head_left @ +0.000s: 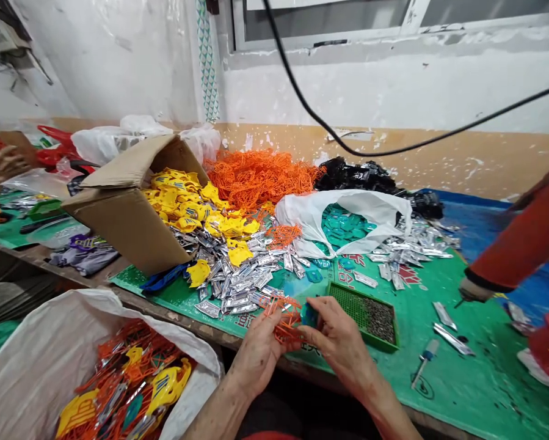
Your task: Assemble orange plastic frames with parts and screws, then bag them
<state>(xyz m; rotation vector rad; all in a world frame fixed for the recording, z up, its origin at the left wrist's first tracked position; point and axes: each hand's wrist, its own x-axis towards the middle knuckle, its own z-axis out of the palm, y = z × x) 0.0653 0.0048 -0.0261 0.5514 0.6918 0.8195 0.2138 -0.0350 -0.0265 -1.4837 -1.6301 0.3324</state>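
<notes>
In my left hand (260, 351) is an orange plastic lattice frame (287, 327), pinched by thumb and fingers above the table's front edge. My right hand (336, 336) grips a small teal plastic piece (309, 314) and brings it against the frame's right side. Whether the two parts are joined cannot be seen. Just beyond my right hand, a green tray (347, 300) contains many small dark screws (378, 319). Silver plastic strips (242, 284) lie heaped behind my hands. A white bag (301, 214) of teal pieces (345, 226) lies open farther back.
A tipped cardboard box (123, 226) spills yellow parts (178, 195). Behind are piles of orange frames (260, 177) and black parts (356, 177). A white sack (18, 354) stands front left. A screwdriver (424, 363) lies right. Another person's hand (3, 165) and an orange sleeve (521, 226) flank the table.
</notes>
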